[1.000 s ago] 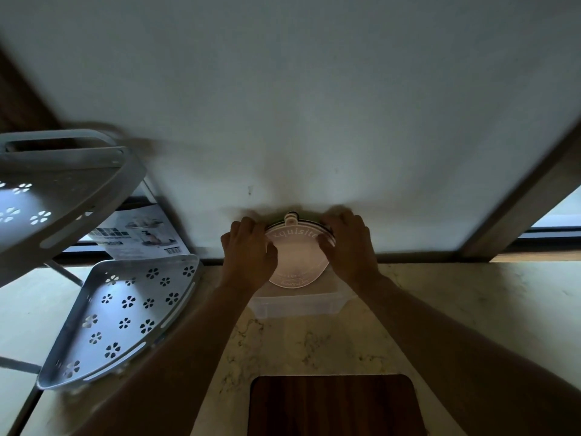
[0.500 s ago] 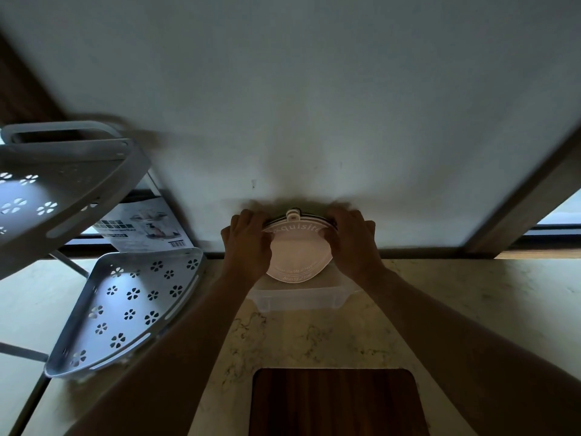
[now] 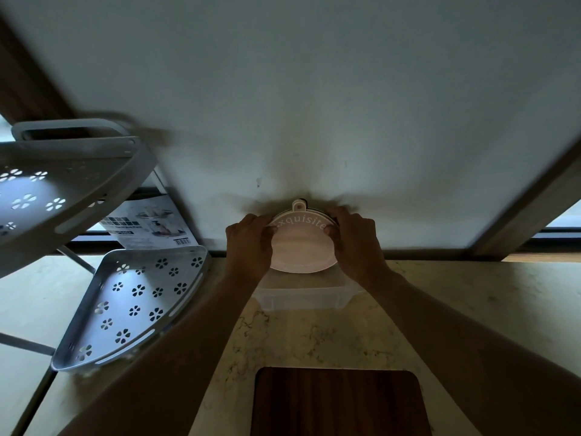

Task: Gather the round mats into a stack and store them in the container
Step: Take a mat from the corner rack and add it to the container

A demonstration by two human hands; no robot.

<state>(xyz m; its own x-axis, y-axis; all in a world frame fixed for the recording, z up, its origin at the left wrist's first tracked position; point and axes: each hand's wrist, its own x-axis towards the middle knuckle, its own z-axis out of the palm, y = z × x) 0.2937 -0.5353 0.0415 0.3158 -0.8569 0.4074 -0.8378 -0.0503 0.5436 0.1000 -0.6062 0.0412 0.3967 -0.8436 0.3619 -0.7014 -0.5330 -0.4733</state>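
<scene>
Wall [image 3: 314, 89]: pale, plain, fills the far half of the view; a dark wooden frame [image 3: 528, 209] runs diagonally at far right.

Table [image 3: 456, 309]: light marbled stone, dimly lit, running up to the wall.

Corner rack [image 3: 72, 171]: white metal, two tiers with flower-shaped cut-outs, stands at left. Lower tier [image 3: 135, 303] sits near the table surface. A printed box [image 3: 147, 225] leans behind it against the wall.

Cutting board [image 3: 336, 401]: dark wood, rounded corners, at the near centre edge of the table.

Container [image 3: 301, 297]: clear plastic, rectangular, open top, on the table at far centre, just in front of the wall. Near rim visible; interior partly hidden by the hands.

Stack of round mats [image 3: 301, 247]: pale pink top mat, lettering "exquisite" along its far arc, small hanging tab [image 3: 298, 205] at the far edge. Dark edges of further mats show beneath the rim. Stack is tilted, held directly over the container's far part; whether it touches the container cannot be told.

Left hand [image 3: 250, 243]: grip clamped on the stack's left edge, fingers curled over the rim.

Right hand [image 3: 355, 243]: grip clamped on the stack's right edge, likewise.
</scene>
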